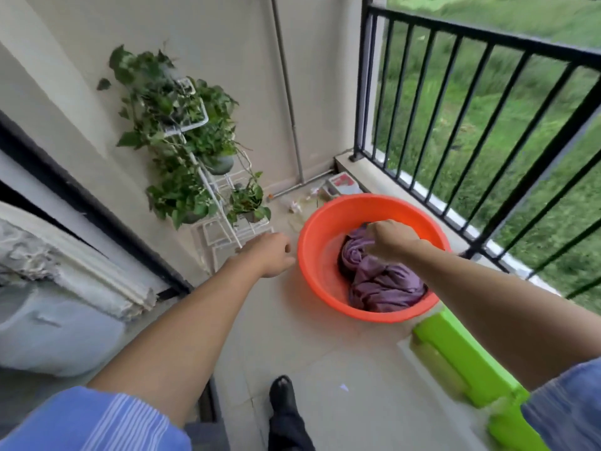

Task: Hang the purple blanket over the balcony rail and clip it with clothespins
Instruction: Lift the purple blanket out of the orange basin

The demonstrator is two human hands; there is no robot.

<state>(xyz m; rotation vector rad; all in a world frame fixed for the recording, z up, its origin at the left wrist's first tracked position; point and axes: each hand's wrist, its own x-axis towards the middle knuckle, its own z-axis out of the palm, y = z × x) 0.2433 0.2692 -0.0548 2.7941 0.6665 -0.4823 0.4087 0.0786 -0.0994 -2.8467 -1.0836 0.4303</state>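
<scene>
The purple blanket (380, 281) lies bunched up inside an orange plastic basin (317, 255) on the balcony floor. My right hand (392, 239) is down in the basin with its fingers closed on the blanket's upper fold. My left hand (271, 253) hovers just left of the basin's rim, fingers loosely curled, holding nothing. The black balcony rail (487, 40) runs along the right side, with vertical bars below it. No clothespins are visible.
A white plant stand (211, 190) with leafy potted plants stands against the wall at the left. A bright green plastic stool (461, 362) sits near my right arm. Small clutter (328, 190) lies in the far corner. My dark shoe (283, 392) is on the tiled floor.
</scene>
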